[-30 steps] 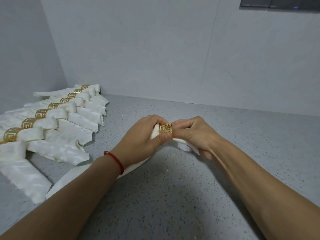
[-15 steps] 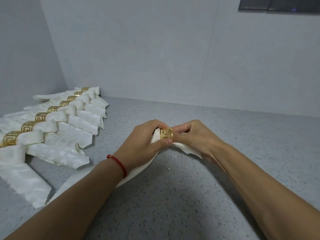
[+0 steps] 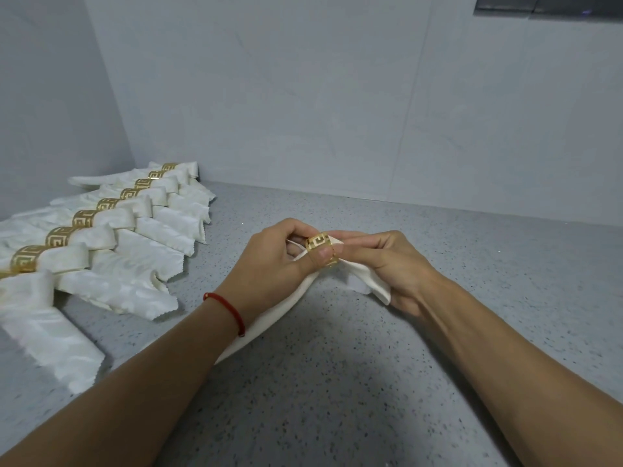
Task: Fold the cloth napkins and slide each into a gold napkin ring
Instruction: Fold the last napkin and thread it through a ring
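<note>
Now, left hand (image 3: 269, 261): fingers curled, pinching the gold fretwork metal napkin ring (image 3: 321, 246).
Right hand (image 3: 391, 264): gripped the glossy white cloth napkin (image 3: 279, 308) threaded through that ring.
Surface: speckled grey countertop (image 3: 371, 382) beneath the ring.

Grey speckled countertop (image 3: 337, 382), a row of ringed white napkins (image 3: 135, 230) along its left side
</note>
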